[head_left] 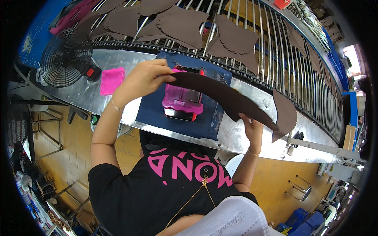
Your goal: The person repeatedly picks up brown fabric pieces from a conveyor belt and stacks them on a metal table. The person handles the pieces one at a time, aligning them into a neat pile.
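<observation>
A long, curved dark brown leather piece (220,92) is stretched between my two hands above the bench. My left hand (151,76) pinches its left end, fingers closed on the edge. My right hand (251,128) grips its lower edge towards the right end, thumb against the leather. Below the piece, a pink tray-like holder (183,104) rests on a red and black device, partly hidden by the leather. Both sit on a dark blue mat (151,114). Left of the mat lies a flat bright pink piece (112,80).
A black wire fan (66,61) stands on the metal bench (132,59) at the left. Behind runs a rack of metal rods (271,51) carrying several brown leather pieces (234,37). Another brown piece (284,114) hangs over the rack's near edge at right. A stool (305,192) stands on the floor.
</observation>
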Tool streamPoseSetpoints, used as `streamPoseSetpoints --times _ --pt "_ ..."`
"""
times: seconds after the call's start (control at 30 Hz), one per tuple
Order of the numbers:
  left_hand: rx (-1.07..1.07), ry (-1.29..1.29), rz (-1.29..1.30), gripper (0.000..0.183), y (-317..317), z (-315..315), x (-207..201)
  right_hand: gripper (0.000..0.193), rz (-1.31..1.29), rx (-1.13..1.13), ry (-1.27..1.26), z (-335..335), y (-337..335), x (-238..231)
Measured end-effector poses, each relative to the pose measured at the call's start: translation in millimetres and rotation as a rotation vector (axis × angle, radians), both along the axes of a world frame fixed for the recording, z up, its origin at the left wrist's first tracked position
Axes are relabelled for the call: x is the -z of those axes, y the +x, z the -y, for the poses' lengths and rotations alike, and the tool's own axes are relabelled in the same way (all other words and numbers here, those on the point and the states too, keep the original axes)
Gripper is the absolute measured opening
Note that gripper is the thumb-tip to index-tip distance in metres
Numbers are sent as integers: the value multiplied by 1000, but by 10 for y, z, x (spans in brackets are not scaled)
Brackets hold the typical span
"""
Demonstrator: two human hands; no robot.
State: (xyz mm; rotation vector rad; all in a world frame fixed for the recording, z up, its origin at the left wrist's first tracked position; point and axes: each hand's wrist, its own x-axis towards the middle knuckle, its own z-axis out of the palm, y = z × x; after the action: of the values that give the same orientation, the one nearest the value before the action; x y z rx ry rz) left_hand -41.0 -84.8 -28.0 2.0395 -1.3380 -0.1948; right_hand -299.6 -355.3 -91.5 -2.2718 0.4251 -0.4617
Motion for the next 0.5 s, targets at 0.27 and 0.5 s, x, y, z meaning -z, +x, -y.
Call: streamPoseSetpoints --times 0.27,0.5 --pt "411 112 256 21 -400 1016 44 17 422 552 -10 690 -1120 -278" --pt "470 -290 -59 43 -277 1667 -497 15 -42 246 -519 818 -831 -1388"
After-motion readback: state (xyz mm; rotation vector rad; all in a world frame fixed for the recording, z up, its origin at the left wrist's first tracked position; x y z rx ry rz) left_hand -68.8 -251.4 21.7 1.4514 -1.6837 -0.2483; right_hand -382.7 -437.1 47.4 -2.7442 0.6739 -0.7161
